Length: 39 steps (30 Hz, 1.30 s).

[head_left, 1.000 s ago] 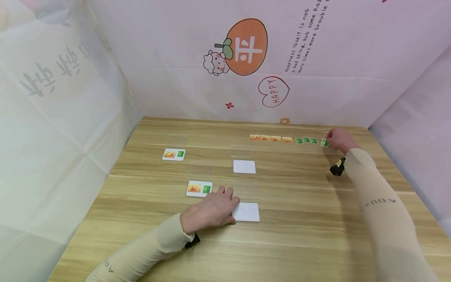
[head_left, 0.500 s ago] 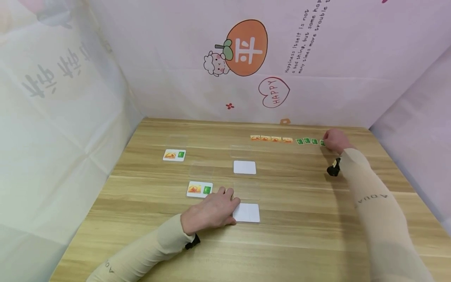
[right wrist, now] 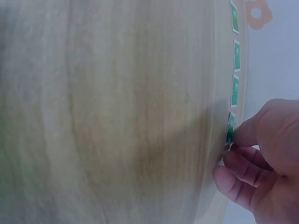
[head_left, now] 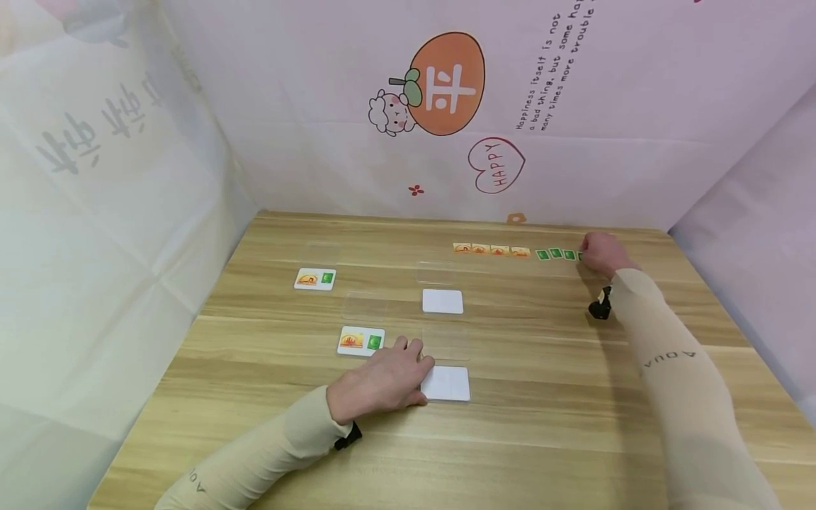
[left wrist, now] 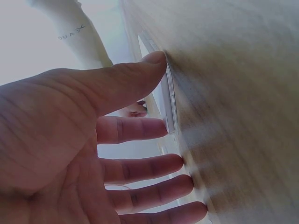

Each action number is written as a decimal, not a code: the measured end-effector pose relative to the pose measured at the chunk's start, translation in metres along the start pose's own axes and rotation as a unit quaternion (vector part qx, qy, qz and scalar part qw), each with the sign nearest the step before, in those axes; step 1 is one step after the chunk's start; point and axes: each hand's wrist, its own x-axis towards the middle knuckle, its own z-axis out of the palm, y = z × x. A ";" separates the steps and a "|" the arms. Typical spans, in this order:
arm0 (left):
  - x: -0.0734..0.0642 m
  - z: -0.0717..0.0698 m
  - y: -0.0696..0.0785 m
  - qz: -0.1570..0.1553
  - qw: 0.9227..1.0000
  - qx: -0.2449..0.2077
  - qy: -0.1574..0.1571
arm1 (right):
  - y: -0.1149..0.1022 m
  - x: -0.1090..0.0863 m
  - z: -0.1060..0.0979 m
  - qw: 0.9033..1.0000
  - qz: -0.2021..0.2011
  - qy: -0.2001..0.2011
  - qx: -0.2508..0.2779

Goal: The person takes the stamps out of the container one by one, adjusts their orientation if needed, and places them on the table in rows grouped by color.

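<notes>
At the table's far right, my right hand point(head_left: 605, 253) pinches the last small green card point(right wrist: 230, 128) of a row, thumb on its edge and fingers curled. Beside it lie three more green cards point(head_left: 556, 253). My left hand point(head_left: 389, 375) rests at the left end of a blank white card point(head_left: 446, 383). In the left wrist view, its thumb and straight index finger touch the card's corners, and the other fingers point(left wrist: 145, 169) rest on the wood.
Several orange picture cards point(head_left: 500, 251) continue the row leftward. Another blank white card point(head_left: 443, 302) lies further back. Two white cards with orange and green pictures, one near point(head_left: 360, 341) and one far point(head_left: 315, 279), lie left. Clear plastic pieces point(head_left: 365, 306) lie behind the white cards.
My right hand has moved slightly left, sliding the end green card closer to the other green ones. The left hand has stayed in place at the white card.
</notes>
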 end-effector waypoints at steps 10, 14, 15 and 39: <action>0.000 0.000 0.000 0.001 1.000 -0.002 0.001 | 0.001 0.000 0.001 1.000 -0.001 0.002 0.011; 0.001 0.000 0.000 0.002 1.000 -0.006 0.000 | 0.002 -0.004 -0.001 1.000 0.005 0.001 0.025; 0.001 0.000 0.000 0.002 1.000 -0.007 -0.001 | 0.002 -0.004 -0.001 1.000 0.005 0.002 0.026; 0.000 -0.001 0.001 0.001 1.000 0.000 0.009 | -0.002 -0.025 -0.017 0.997 0.017 0.007 0.069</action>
